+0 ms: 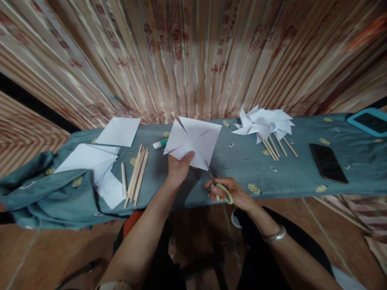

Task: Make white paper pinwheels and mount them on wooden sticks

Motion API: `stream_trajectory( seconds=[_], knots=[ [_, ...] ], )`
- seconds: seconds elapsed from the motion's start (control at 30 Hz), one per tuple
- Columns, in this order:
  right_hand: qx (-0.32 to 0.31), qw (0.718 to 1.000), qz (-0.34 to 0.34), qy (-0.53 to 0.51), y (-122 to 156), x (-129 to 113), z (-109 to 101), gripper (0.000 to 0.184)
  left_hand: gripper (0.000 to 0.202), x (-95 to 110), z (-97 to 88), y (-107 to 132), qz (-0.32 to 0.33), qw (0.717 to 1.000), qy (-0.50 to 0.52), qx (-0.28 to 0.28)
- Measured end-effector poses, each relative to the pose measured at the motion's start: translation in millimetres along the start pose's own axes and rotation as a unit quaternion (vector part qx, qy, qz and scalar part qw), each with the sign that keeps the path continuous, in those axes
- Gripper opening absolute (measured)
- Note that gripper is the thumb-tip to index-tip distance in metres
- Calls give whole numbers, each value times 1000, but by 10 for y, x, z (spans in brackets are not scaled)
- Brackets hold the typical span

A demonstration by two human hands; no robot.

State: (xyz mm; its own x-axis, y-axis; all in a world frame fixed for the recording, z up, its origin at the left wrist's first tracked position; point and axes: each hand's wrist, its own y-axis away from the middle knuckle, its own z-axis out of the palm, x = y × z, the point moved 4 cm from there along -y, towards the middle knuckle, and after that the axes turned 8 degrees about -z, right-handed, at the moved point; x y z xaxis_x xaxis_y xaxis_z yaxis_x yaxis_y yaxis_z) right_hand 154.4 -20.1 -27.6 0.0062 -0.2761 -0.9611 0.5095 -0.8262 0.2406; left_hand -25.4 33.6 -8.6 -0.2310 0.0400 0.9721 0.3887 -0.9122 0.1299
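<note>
My left hand (178, 167) grips the lower edge of a white square paper sheet (193, 141) with cuts running in from its corners, holding it up over the table. My right hand (231, 192) is closed through the light green handles of a pair of scissors (219, 186). The scissor blades point up at the sheet's lower right corner. Both hands hover at the near edge of the table, which is covered in a teal cloth (242, 165).
Finished white paper pinwheels (264, 123) on wooden sticks lie at the back right. A bundle of wooden sticks (136, 174) and loose paper sheets (90, 159) lie left. A glue stick (159, 143) sits behind my left hand. A black phone (328, 163) and a blue-cased tablet (370, 121) lie right.
</note>
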Motion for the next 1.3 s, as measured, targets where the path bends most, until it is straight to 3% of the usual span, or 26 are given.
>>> stream_trajectory(
  seconds=[0.27, 0.83, 1.1, 1.3],
  knots=[
    [1, 1000, -11, 13, -12, 5, 0, 49, 50, -29, 17, 23, 8, 1000, 12, -6],
    [13, 1000, -8, -1, -29, 35, 16, 41, 53, 4, -4, 35, -10, 1000, 14, -1],
    [25, 999, 6, -25, -46, 43, 25, 41, 48, -40, -33, -4, 10, 1000, 6, -5],
    [32, 999, -15, -16, -43, 29, 17, 41, 35, -93, 5, 41, -20, 999, 1, -28]
  ],
)
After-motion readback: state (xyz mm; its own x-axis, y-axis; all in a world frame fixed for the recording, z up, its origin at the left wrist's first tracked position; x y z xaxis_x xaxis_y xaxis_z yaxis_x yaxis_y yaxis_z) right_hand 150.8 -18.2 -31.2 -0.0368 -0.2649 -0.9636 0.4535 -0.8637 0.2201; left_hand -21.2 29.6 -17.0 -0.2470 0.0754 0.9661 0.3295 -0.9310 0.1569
